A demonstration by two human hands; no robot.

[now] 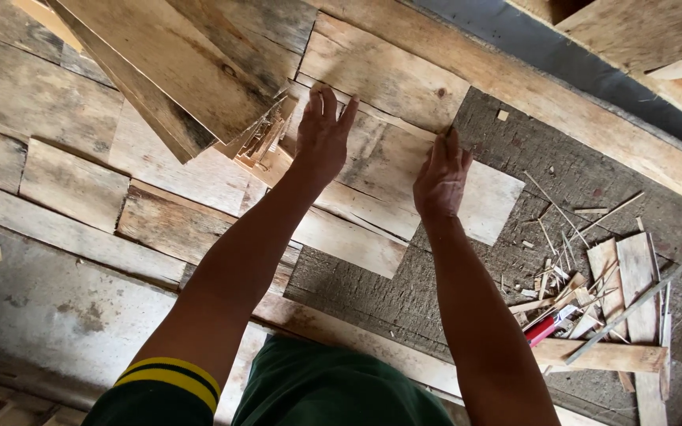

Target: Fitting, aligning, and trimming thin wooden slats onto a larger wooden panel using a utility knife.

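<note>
My left hand (322,136) lies flat, fingers spread, on a pale wooden board (372,170) set among other boards on a rough dark base. My right hand (441,177) presses palm down on the same board near its right part, fingers pointing up toward the neighbouring upper board (380,71). Neither hand grips anything. A square pale piece (495,201) sticks out to the right of my right hand.
A stack of long planks (175,71) overhangs at top left. Fitted weathered boards (73,185) cover the left. Bare dark base (578,177) lies to the right, with a pile of wood scraps and splinters (601,300) and a red-handled tool (542,330).
</note>
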